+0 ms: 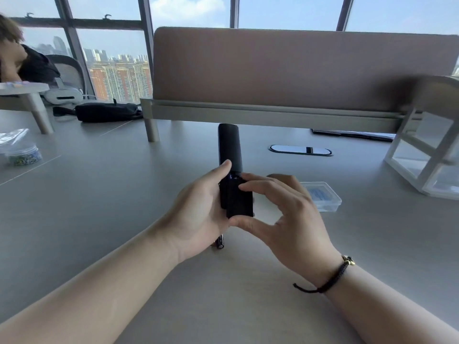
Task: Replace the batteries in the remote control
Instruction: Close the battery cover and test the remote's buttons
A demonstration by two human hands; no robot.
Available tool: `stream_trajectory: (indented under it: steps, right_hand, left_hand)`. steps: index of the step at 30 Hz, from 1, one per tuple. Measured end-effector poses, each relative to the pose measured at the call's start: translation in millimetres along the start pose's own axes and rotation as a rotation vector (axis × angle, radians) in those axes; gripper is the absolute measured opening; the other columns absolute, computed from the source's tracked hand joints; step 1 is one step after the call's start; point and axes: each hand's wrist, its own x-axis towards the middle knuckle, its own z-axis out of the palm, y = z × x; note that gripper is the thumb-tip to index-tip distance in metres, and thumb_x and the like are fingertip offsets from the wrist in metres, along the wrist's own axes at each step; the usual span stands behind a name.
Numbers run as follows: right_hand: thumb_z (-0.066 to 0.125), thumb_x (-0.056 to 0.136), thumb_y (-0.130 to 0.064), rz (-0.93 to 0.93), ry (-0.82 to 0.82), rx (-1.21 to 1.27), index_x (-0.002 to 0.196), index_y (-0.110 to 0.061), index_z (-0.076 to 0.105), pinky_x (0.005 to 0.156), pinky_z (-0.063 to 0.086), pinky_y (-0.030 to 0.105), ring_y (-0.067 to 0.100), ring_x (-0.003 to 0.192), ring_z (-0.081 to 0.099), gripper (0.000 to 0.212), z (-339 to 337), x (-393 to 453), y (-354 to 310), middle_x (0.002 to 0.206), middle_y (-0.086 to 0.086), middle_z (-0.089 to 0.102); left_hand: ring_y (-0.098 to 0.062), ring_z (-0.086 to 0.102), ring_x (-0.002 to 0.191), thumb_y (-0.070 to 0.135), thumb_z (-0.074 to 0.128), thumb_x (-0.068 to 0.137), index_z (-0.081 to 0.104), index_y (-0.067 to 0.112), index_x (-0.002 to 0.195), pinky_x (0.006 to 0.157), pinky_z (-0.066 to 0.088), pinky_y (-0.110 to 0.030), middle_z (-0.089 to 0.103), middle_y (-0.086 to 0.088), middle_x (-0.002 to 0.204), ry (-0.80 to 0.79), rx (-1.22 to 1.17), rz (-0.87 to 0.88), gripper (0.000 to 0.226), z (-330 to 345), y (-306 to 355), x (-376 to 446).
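A long black remote control [229, 147] is held upright above the desk, its far end pointing away from me. My left hand [198, 212] wraps its lower half from the left, thumb on the side. My right hand [285, 219] pinches the black battery cover [239, 201] between thumb and fingers at the remote's near end; the cover sits slightly offset from the body. A small dark battery [219, 243] lies on the desk just below my left palm. A clear plastic box with blue contents [323, 197] rests to the right, partly hidden by my right hand.
A brown desk divider [298, 70] stands behind. A white shelf frame [427, 155] is at the right, a cable grommet [300, 150] at the centre back, a jar of small beads [23, 155] at the left, a black pouch [106, 111] and a person far left.
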Motion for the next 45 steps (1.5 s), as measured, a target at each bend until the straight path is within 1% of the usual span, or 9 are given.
stream_trajectory:
  steps: [5,10,17,20,28,31,34,39,45]
  right_hand:
    - [0.072,0.072,-0.058,-0.026,0.002,-0.011,0.109,-0.026,0.072,0.09,0.05,0.041,0.01,0.111,0.056,0.049,1,0,0,0.124,-0.022,0.066]
    - [0.072,0.072,-0.058,-0.034,0.006,-0.024,0.111,-0.025,0.073,0.091,0.049,0.04,0.014,0.111,0.058,0.05,1,0,2,0.128,-0.018,0.067]
    - [0.073,0.076,-0.053,-0.055,0.053,-0.043,0.11,-0.021,0.074,0.091,0.049,0.04,0.018,0.112,0.059,0.047,-1,1,-2,0.126,-0.012,0.068]
    - [0.075,0.076,-0.05,-0.058,0.071,-0.037,0.108,-0.021,0.074,0.09,0.049,0.04,0.017,0.109,0.058,0.044,-2,2,-2,0.126,-0.009,0.067]
    - [0.074,0.075,-0.051,-0.057,0.065,-0.054,0.103,-0.021,0.077,0.088,0.048,0.044,0.018,0.11,0.057,0.041,-2,2,0,0.127,-0.007,0.066]
    - [0.074,0.072,-0.054,-0.014,0.072,-0.063,0.102,-0.025,0.077,0.089,0.047,0.044,0.018,0.111,0.055,0.041,-2,0,-2,0.127,-0.006,0.063]
    - [0.074,0.072,-0.054,-0.013,0.092,-0.11,0.102,-0.027,0.077,0.089,0.046,0.042,0.019,0.111,0.055,0.041,-1,-1,-4,0.126,-0.004,0.061]
    - [0.074,0.072,-0.053,-0.026,0.05,-0.16,0.101,-0.026,0.073,0.091,0.044,0.039,0.022,0.114,0.057,0.039,-1,-1,-8,0.132,-0.001,0.059]
    - [0.076,0.073,-0.048,-0.04,0.037,-0.116,0.106,-0.026,0.069,0.095,0.044,0.037,0.022,0.12,0.056,0.04,-4,-2,-10,0.138,0.0,0.054]
  left_hand:
    - [-0.025,0.06,0.09,0.031,0.043,0.101,0.054,0.002,0.127,0.073,0.054,-0.037,0.059,-0.015,0.106,-0.041,-0.001,-0.002,0.041,1,0,-1]
    - [-0.026,0.065,0.076,0.016,0.042,0.102,0.056,0.0,0.118,0.069,0.059,-0.037,0.064,-0.017,0.094,-0.05,-0.051,0.031,0.027,3,-1,-2]
    - [-0.032,0.068,0.092,0.027,0.037,0.105,0.055,-0.002,0.131,0.078,0.06,-0.039,0.067,-0.023,0.117,-0.061,-0.13,-0.003,0.043,4,0,-4]
    - [-0.034,0.065,0.089,0.031,0.037,0.105,0.053,-0.002,0.134,0.068,0.059,-0.035,0.066,-0.02,0.104,-0.072,-0.196,-0.029,0.047,4,0,-4]
    - [-0.03,0.059,0.091,0.032,0.037,0.104,0.058,0.001,0.128,0.065,0.057,-0.033,0.066,-0.017,0.097,-0.132,-0.289,-0.093,0.045,2,-1,-4]
    - [-0.024,0.06,0.08,0.035,0.034,0.104,0.059,0.004,0.123,0.077,0.056,-0.036,0.064,-0.012,0.089,-0.142,-0.274,-0.1,0.044,2,-4,-5]
    - [-0.021,0.059,0.075,0.034,0.035,0.104,0.06,0.002,0.129,0.073,0.056,-0.036,0.063,-0.011,0.089,-0.146,-0.279,-0.1,0.048,1,-5,-3]
    - [-0.02,0.056,0.075,0.031,0.038,0.103,0.063,-0.002,0.127,0.074,0.053,-0.035,0.064,-0.009,0.102,-0.14,-0.283,-0.113,0.048,0,-7,-2]
    - [-0.022,0.055,0.078,0.032,0.039,0.102,0.062,0.001,0.123,0.079,0.048,-0.035,0.06,-0.01,0.098,-0.205,-0.274,-0.121,0.044,-1,-3,-4]
